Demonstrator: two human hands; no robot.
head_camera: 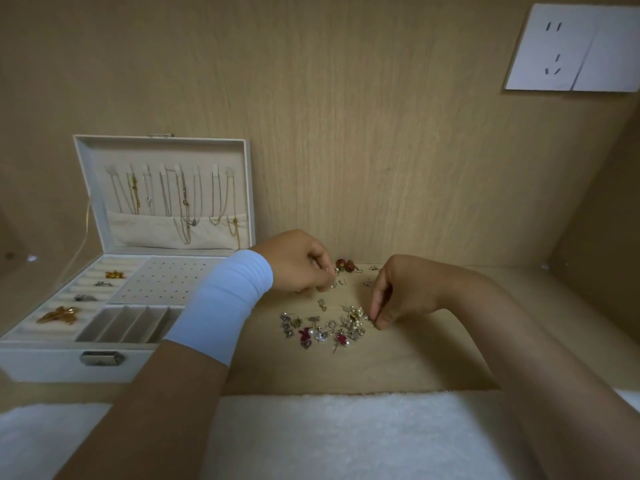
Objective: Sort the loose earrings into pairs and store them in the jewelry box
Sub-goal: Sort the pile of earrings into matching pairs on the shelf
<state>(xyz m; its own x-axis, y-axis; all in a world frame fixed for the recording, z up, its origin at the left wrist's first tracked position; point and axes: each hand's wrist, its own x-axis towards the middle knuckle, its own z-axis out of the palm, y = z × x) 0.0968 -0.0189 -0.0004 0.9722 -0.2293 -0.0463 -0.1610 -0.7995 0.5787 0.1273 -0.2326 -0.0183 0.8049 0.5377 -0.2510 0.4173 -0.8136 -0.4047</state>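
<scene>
The person leans over a wooden desk (415,368), both forearms reaching in. The left hand (294,263), a pale blue wristband (225,303) behind it, is curled at the far side of the desk. Its thumb and fingertips pinch a small pearl earring (331,285), which hangs just under the fingers, near the back wall. Just beside that hand, to its right, lie two red bead earrings (346,265), close together and clear of the fingers.

The heap of earrings (329,327) sits between the two hands and nearer the person: silver pieces, pearls and a couple of dark red ones. The right hand (405,292) comes down at the right edge of this heap. Its thumb and forefinger are drawn together on the outermost pieces, though at this size I cannot tell whether they actually hold one.

The jewelry box (45,367) stands open on the left, well apart from the heap. The left forearm crosses over its near right corner. Its raised lid (86,188) carries hanging necklaces (183,199). In the tray, the perforated stud panel (166,282) shows only its holes, the divided compartments (128,323) lie in front of it, and a gold brooch (59,315) rests on the padded rolls at the left.

A white fluffy cloth (346,431) covers the desk's near edge.
</scene>
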